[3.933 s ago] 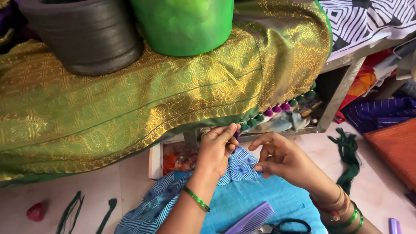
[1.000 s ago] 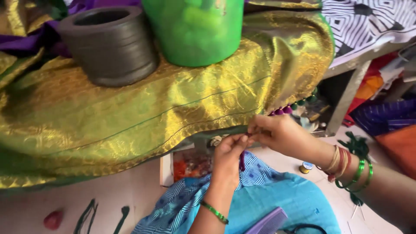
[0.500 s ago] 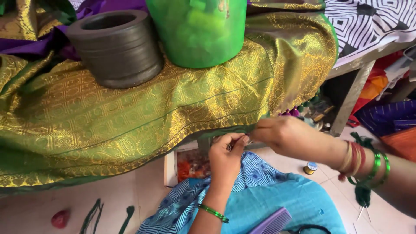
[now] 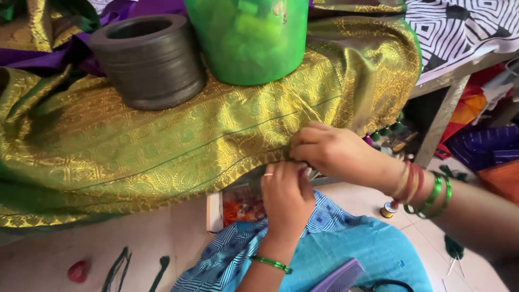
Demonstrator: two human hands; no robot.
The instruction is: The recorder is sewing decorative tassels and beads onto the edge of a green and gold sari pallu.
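Both hands meet at the hanging edge of a green and gold silk cloth. Left hand, with a ring and a green bangle, pinches the border from below with closed fingertips. Right hand, with red and green bangles, grips the same edge from above, fingers curled tight on the fabric. Just under the hands lies a blue patterned garment with a purple comb. Beyond the hands, the cloth drapes over the bench. Farther away on the cloth stand a dark round container and a green plastic jar.
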